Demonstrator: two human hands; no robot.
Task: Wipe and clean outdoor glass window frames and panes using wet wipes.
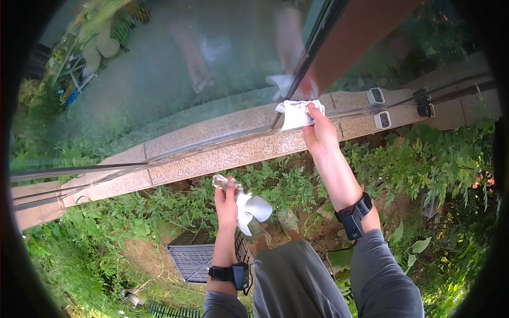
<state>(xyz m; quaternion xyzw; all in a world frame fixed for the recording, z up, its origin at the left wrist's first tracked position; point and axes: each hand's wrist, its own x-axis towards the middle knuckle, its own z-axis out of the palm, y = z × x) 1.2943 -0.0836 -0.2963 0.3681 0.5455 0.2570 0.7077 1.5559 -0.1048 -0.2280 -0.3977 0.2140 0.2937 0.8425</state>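
My right hand presses a folded white paper towel against the foot of the window pane, beside a dark vertical frame strip. Its thumb lies over the paper and the fingers are partly hidden. Lower and to the left, my left hand pinches a crumpled, soiled wad of paper. Clean white paper sheets hang from the same hand. The large glass pane reflects both hands and the garden. Below it runs a speckled stone sill.
Two small white pots, one apparently a reflection, show on the sill to the right, near a dark item. Leafy plants grow along the wall. A grey plastic crate lies behind my left forearm. My clog-type shoes stand on soil.
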